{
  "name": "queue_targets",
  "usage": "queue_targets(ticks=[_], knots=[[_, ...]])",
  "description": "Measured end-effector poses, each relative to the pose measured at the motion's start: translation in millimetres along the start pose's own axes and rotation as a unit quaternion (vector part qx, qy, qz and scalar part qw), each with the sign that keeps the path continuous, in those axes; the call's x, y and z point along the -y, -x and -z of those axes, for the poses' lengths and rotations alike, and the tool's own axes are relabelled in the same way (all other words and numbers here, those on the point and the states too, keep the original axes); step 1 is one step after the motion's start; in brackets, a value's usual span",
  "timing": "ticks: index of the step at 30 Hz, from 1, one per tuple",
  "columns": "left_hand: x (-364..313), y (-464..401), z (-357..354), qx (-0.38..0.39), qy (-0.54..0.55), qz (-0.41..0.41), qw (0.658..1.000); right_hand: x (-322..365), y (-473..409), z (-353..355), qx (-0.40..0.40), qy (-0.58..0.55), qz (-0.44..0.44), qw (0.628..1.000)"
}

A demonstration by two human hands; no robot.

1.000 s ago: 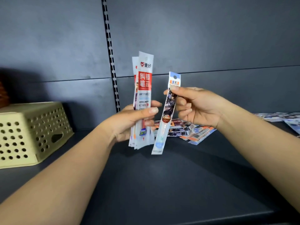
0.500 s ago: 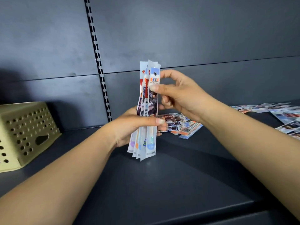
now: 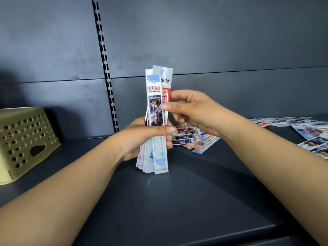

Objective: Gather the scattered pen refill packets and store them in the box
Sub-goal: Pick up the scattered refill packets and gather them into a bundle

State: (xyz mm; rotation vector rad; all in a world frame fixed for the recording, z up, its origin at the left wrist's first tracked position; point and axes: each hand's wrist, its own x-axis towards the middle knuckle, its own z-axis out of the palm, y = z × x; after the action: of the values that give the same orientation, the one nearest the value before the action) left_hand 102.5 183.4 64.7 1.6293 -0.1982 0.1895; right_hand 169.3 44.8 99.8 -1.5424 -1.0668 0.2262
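I hold a bundle of pen refill packets [image 3: 155, 96] upright over the dark shelf, its lower ends fanned out. My left hand [image 3: 138, 139] grips the bundle around its middle, thumb across the front. My right hand [image 3: 193, 112] pinches the bundle's right edge higher up, thumb on the front packet and fingers behind. The front packet is blue and white with a dark picture; a taller red and white one stands behind it. A small pile of loose packets [image 3: 193, 139] lies flat on the shelf behind my hands. The beige perforated box [image 3: 23, 139] stands at the far left.
More packets [image 3: 312, 134] lie scattered along the right end of the dark shelf [image 3: 177, 201]. A grey back wall with a slotted upright rail [image 3: 104, 59] closes the shelf behind. The shelf's front edge runs low across the view.
My right hand brought its single blue packet to the front of the bundle in my left hand and now pinches the bundle's edge. The view shifted right, so the box sits further left.
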Motion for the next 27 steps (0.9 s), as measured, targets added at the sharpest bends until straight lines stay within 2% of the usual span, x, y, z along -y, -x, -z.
queue_targets(ticks=[2, 5, 8, 11, 17, 22, 27], knots=[[2, -3, 6, -0.016, 0.006, -0.004, 1.000, -9, -3, 8, -0.036, 0.037, -0.023, 0.998], [3, -5, 17, -0.054, 0.009, 0.001, 0.999, -37, -9, 27, -0.067, 0.205, -0.071, 0.974], [4, -7, 28, -0.088, 0.036, 0.024, 0.995, -66, -12, 38, -0.024, 0.294, -0.166, 0.941], [5, -9, 33, -0.088, 0.047, 0.026, 0.995, -81, -15, 36, 0.051, 0.366, -0.197, 0.908], [6, -10, 35, -0.066, 0.023, 0.030, 0.997, -71, -14, 36, 0.086, 0.360, -0.185, 0.910], [4, -8, 33, -0.057, 0.009, 0.034, 0.998, -61, -10, 34, 0.108, 0.427, -0.216, 0.871], [1, -6, 30, -0.058, -0.013, 0.031, 0.998, -58, -11, 29, 0.100, 0.421, -0.217, 0.875]])
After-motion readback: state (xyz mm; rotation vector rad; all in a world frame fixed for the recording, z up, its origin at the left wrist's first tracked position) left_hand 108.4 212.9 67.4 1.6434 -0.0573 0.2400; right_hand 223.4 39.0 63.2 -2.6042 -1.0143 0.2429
